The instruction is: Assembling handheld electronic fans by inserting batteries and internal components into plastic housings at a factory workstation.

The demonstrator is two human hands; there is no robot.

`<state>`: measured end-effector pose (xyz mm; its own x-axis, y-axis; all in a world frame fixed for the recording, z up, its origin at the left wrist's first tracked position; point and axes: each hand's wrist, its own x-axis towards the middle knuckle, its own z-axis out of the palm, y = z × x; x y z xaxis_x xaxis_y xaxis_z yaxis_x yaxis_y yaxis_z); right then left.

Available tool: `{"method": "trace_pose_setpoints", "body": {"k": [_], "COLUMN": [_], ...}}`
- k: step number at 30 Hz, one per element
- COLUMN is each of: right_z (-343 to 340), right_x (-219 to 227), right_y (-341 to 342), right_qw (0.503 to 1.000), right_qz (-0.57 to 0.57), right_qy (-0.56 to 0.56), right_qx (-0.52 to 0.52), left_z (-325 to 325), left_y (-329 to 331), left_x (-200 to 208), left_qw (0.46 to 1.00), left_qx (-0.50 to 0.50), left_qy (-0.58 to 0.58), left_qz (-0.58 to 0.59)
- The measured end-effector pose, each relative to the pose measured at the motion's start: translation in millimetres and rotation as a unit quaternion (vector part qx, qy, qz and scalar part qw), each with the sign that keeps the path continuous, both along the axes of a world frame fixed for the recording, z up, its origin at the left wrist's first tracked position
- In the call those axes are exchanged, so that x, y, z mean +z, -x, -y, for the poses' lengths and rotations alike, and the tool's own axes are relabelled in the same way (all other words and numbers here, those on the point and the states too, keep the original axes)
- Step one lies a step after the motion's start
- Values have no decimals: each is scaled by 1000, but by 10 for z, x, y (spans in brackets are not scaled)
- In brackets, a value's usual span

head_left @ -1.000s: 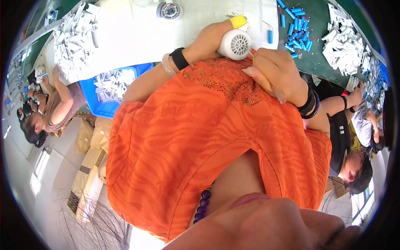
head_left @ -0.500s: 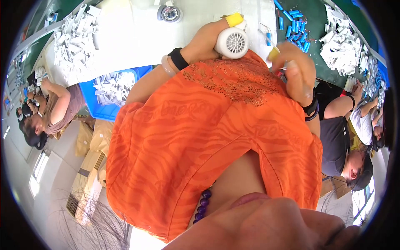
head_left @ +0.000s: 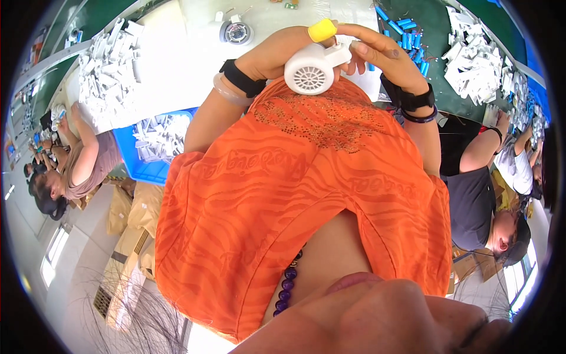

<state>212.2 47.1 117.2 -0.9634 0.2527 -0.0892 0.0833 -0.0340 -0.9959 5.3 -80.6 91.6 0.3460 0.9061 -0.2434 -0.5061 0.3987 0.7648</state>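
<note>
My left hand (head_left: 283, 50) is closed round a small white fan housing (head_left: 311, 74) with a round slotted grille and a short stem. A yellow cover wraps its thumb, which lies over the top of the stem. My right hand (head_left: 392, 59) curls in from the other side, its fingers closed about the end of the stem, where a bit of reddish wire shows. Part of those fingers is hidden behind the housing. Both hands are just above my orange top, at the near edge of the white work surface (head_left: 203, 47).
A round fan part (head_left: 237, 33) lies beyond my left hand. Blue cylindrical batteries (head_left: 405, 25) lie on the green table at right. White plastic parts form piles at left (head_left: 109, 71) and right (head_left: 474, 65). A blue bin (head_left: 147, 172) stands at left. Co-workers sit on both sides.
My right hand has moved left and up onto the stem; the thin tool it appeared to hold is no longer visible there. The housing has shifted slightly left and tilted in my left hand.
</note>
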Motion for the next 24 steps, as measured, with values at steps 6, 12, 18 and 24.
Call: {"method": "trace_pose_setpoints", "body": {"k": [6, 12, 18, 24], "right_z": [-8, 59, 21, 135], "right_x": [-13, 35, -51, -120], "right_y": [0, 9, -122, -155], "right_qw": [996, 996, 973, 978], "right_qz": [62, 82, 62, 15], "right_qy": [51, -5, -205, -136], "right_qx": [29, -42, -85, -159], "left_z": [-16, -59, 6, 53], "left_y": [-12, 4, 122, 121], "left_x": [162, 117, 100, 108], "left_qw": [997, 995, 996, 992], "left_qx": [-55, -53, 0, 89], "left_qy": [47, 17, -38, 1], "left_qz": [-30, -81, -80, -85]}}
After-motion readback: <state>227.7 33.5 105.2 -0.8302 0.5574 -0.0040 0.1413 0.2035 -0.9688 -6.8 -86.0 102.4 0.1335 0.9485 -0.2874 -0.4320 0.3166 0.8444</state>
